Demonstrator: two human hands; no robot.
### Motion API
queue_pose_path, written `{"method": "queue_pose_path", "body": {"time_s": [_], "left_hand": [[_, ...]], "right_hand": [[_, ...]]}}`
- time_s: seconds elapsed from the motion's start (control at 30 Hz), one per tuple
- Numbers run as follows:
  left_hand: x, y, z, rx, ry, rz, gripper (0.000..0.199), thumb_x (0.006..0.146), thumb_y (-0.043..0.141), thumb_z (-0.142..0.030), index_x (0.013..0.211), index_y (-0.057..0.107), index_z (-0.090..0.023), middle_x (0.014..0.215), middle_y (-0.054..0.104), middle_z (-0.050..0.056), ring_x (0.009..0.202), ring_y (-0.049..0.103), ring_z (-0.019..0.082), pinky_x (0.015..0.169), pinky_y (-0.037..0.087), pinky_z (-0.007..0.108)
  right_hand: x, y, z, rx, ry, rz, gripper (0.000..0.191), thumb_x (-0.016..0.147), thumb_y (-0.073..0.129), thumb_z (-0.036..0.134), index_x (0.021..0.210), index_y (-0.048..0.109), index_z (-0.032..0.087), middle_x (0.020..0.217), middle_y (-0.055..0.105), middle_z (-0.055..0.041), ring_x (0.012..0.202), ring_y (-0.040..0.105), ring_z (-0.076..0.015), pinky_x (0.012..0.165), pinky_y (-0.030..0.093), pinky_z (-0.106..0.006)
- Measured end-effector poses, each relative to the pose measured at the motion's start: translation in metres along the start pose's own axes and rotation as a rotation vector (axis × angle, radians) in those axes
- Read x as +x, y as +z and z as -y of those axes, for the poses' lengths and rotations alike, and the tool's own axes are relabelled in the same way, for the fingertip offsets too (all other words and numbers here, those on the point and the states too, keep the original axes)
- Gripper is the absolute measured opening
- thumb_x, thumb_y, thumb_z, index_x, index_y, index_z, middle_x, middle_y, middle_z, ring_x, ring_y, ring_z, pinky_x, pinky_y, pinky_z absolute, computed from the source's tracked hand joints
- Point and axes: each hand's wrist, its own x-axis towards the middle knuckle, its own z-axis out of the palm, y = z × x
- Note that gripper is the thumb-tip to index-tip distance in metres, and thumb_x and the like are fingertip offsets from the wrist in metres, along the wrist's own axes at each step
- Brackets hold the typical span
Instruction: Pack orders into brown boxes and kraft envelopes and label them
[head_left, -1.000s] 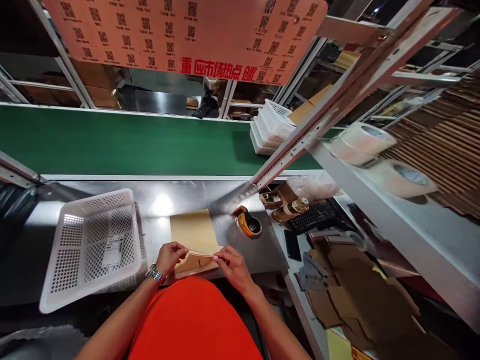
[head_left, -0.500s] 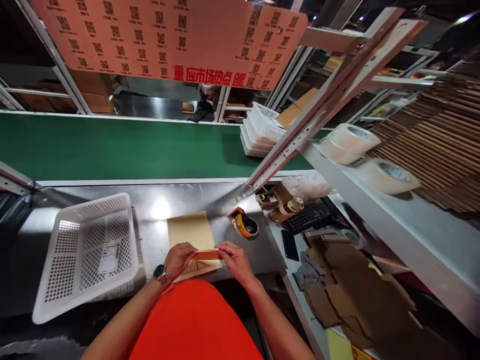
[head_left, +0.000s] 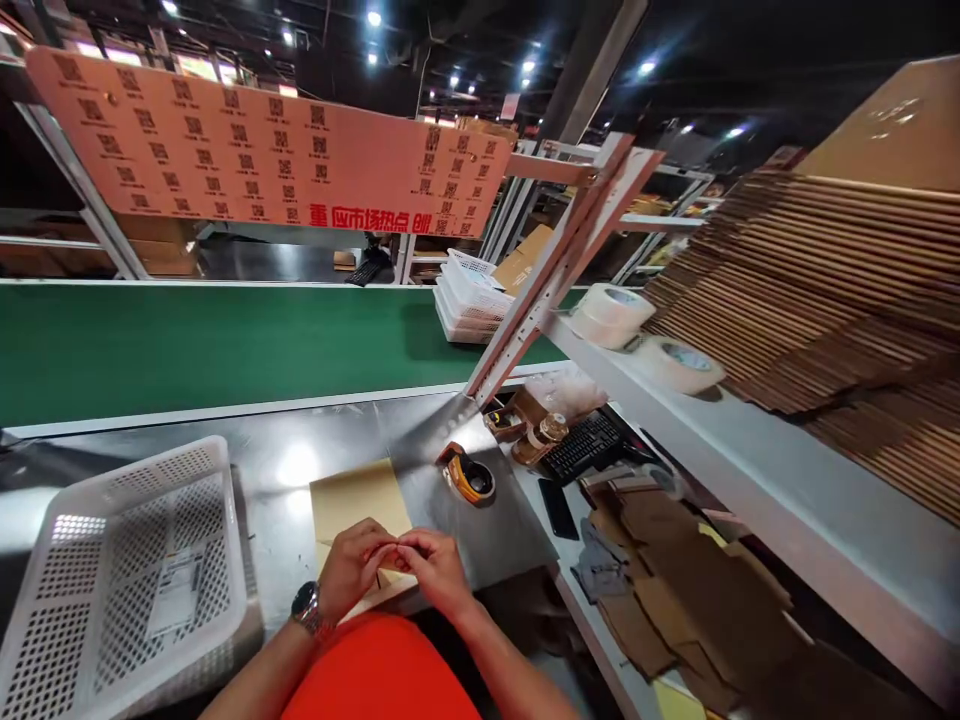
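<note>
Tan cardboard (head_left: 356, 495) pinched in hands (head_left: 352, 565) (head_left: 442, 575) | sign (head_left: 367, 165): "市场热点" | label (head_left: 174, 595): illegible

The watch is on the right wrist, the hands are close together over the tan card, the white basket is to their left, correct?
Not quite: the head view shows the watch on the left wrist. The rest holds: left hand and right hand close together over the tan card, white basket to their left.

On worktop (head_left: 277, 530): basket (head_left: 126, 600) left, cardboard (head_left: 360, 497) middle, tape dispenser (head_left: 454, 474) right — belt (head_left: 210, 345) behind, basket stack (head_left: 465, 305) atop.
</note>
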Motion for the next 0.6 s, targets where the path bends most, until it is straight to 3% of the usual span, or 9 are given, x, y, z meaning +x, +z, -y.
{"method": "queue_pose_path", "body": {"time_s": [0.1, 0.2, 0.3, 0.37, 0.43, 0.5, 0.6], "left_hand": [[-0.006, -0.011, 0.009, 0.059, -0.007, -0.031, 0.033, 0.105, 0.061, -0.046, 0.096, 0.087, -0.028, 0.092, 0.082, 0.01, 0.087, 0.078, 0.025, 0.083, 0.062, 0.037], [-0.014, -0.033, 0.016, 0.144, -0.063, -0.044, 0.028, 0.102, 0.063, -0.044, 0.09, 0.084, -0.028, 0.091, 0.082, 0.008, 0.086, 0.077, 0.025, 0.084, 0.062, 0.037], [-0.02, -0.051, 0.02, 0.246, -0.084, -0.047, 0.023, 0.097, 0.063, -0.038, 0.084, 0.079, -0.028, 0.088, 0.08, 0.007, 0.084, 0.075, 0.024, 0.084, 0.06, 0.037], [-0.021, -0.05, 0.02, 0.305, -0.057, -0.016, 0.022, 0.097, 0.06, -0.033, 0.084, 0.077, -0.027, 0.088, 0.078, 0.007, 0.084, 0.074, 0.024, 0.083, 0.059, 0.037], [-0.019, -0.037, 0.017, 0.36, -0.02, 0.065, 0.023, 0.098, 0.057, -0.029, 0.087, 0.077, -0.026, 0.091, 0.078, 0.009, 0.087, 0.074, 0.025, 0.084, 0.058, 0.037], [-0.015, -0.013, 0.011, 0.418, 0.003, 0.181, 0.024, 0.1, 0.057, -0.027, 0.09, 0.079, -0.025, 0.093, 0.079, 0.011, 0.09, 0.074, 0.026, 0.087, 0.058, 0.039], [-0.004, 0.033, 0.006, 0.459, 0.128, 0.427, 0.019, 0.1, 0.066, -0.029, 0.088, 0.08, -0.024, 0.09, 0.078, 0.014, 0.09, 0.074, 0.029, 0.089, 0.059, 0.043]], "right_hand": [[0.0, -0.007, 0.007, -0.009, -0.028, -0.057, 0.024, 0.094, 0.075, 0.043, 0.083, 0.085, 0.024, 0.077, 0.079, -0.0028, 0.067, 0.073, -0.0182, 0.069, 0.062, -0.031], [0.004, -0.027, 0.011, 0.015, -0.044, -0.2, 0.029, 0.093, 0.077, 0.05, 0.083, 0.082, 0.024, 0.076, 0.077, -0.0023, 0.067, 0.071, -0.0182, 0.07, 0.063, -0.032], [0.006, -0.046, 0.006, 0.059, -0.026, -0.296, 0.037, 0.088, 0.082, 0.06, 0.084, 0.08, 0.024, 0.083, 0.077, -0.0034, 0.069, 0.07, -0.0185, 0.07, 0.065, -0.034], [0.002, -0.051, -0.003, 0.087, -0.001, -0.331, 0.042, 0.085, 0.083, 0.066, 0.086, 0.076, 0.024, 0.097, 0.077, -0.0058, 0.076, 0.072, -0.0197, 0.071, 0.067, -0.036], [-0.008, -0.048, -0.014, 0.195, 0.07, -0.428, 0.049, 0.079, 0.089, 0.068, 0.099, 0.073, 0.026, 0.115, 0.076, -0.0075, 0.093, 0.075, -0.0229, 0.077, 0.07, -0.039], [-0.023, -0.04, -0.027, 0.411, 0.236, -0.499, 0.061, 0.071, 0.095, 0.068, 0.109, 0.069, 0.028, 0.124, 0.075, -0.0071, 0.107, 0.077, -0.0271, 0.085, 0.072, -0.045], [-0.044, -0.026, -0.049, 0.694, 0.57, -0.305, 0.059, 0.075, 0.088, 0.075, 0.108, 0.073, 0.028, 0.112, 0.08, -0.01, 0.099, 0.081, -0.0317, 0.083, 0.071, -0.05]]}}
